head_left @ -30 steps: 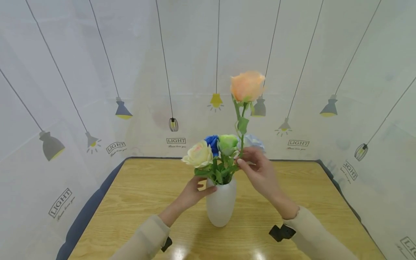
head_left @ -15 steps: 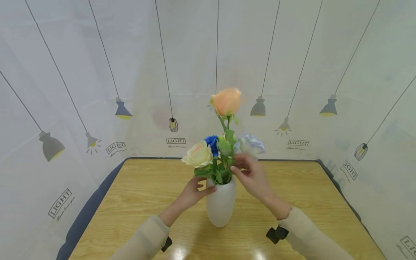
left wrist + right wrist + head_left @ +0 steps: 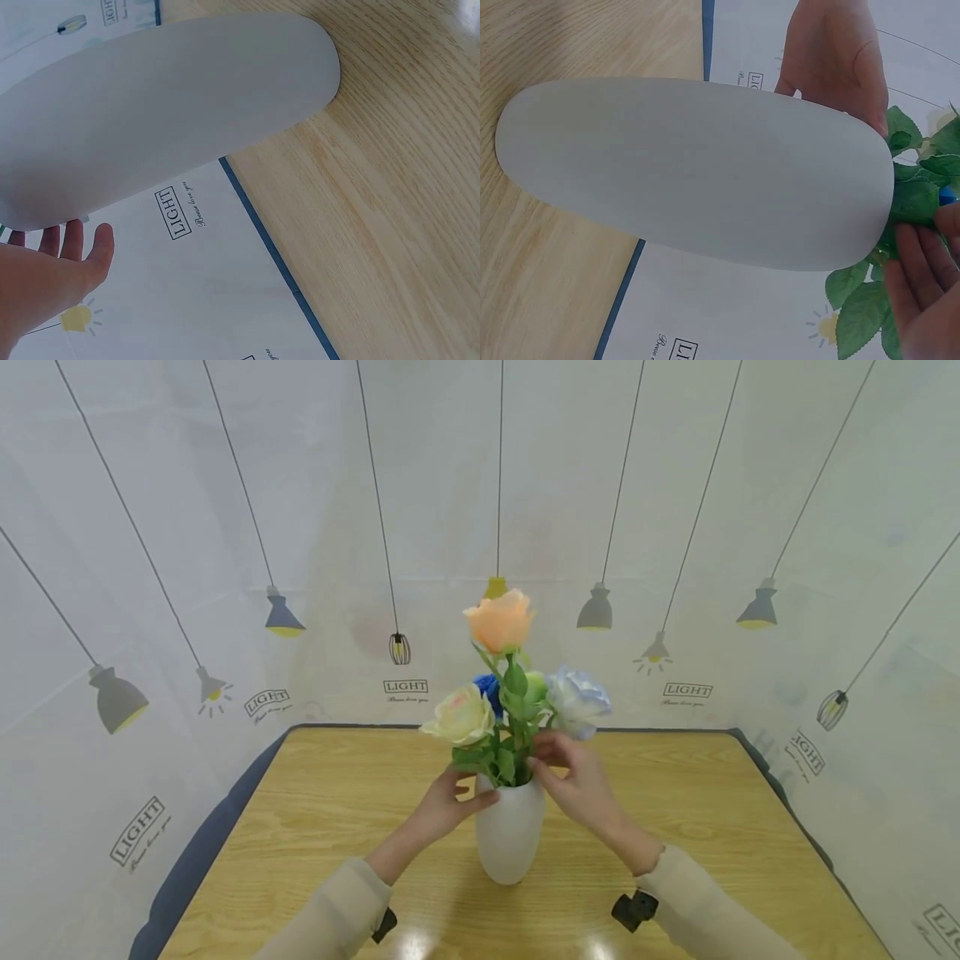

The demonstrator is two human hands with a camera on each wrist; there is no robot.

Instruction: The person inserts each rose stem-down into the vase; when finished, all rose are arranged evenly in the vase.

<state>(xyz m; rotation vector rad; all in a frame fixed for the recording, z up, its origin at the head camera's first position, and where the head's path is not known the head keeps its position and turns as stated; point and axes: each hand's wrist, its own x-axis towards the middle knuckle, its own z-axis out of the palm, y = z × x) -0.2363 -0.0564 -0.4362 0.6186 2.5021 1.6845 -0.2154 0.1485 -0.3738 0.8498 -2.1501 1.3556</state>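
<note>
A white vase (image 3: 510,835) stands upright on the table, holding several artificial roses. My left hand (image 3: 442,802) holds the vase near its rim, thumb at the front and fingers at the left side; the left wrist view shows this hand (image 3: 56,270) against the vase wall (image 3: 172,112). With my right hand (image 3: 581,781), I pinch the stem of a peach rose (image 3: 500,622) just above the vase mouth. Around it stand a cream rose (image 3: 459,717), a dark blue rose (image 3: 489,693), a green rose (image 3: 536,688) and a pale blue rose (image 3: 577,700). Leaves (image 3: 862,315) partly hide the stem.
The wooden table (image 3: 315,827) has a dark blue edge (image 3: 202,852). A pale cloth printed with hanging lamps (image 3: 281,614) surrounds it at the back and sides. A black wrist camera (image 3: 634,911) sits under my right sleeve (image 3: 712,902).
My right hand has moved left and down with the peach rose, lowering its stem into the vase. My left hand and the vase have stayed in place.
</note>
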